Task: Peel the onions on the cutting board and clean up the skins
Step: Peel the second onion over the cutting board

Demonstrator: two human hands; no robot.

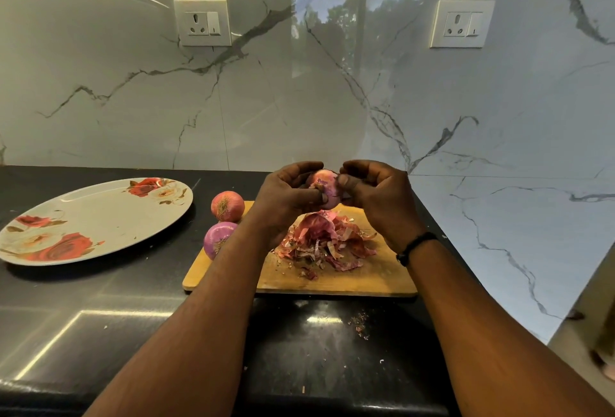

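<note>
Both hands, left (286,197) and right (376,193), grip one onion (326,188) above the skins (327,242).

Held onion (325,191) half hidden by fingers (346,181); cutting board (382,277) part hidden under forearm.

A glossy black stone bench (100,316) carries a large oval white plate with red rose prints (90,220) at nine o'clock. Behind rises a white marble-patterned wall with grey veins (299,100), bearing one white socket with switch (202,22) at eleven o'clock and a second white socket (462,24) at one o'clock.
</note>
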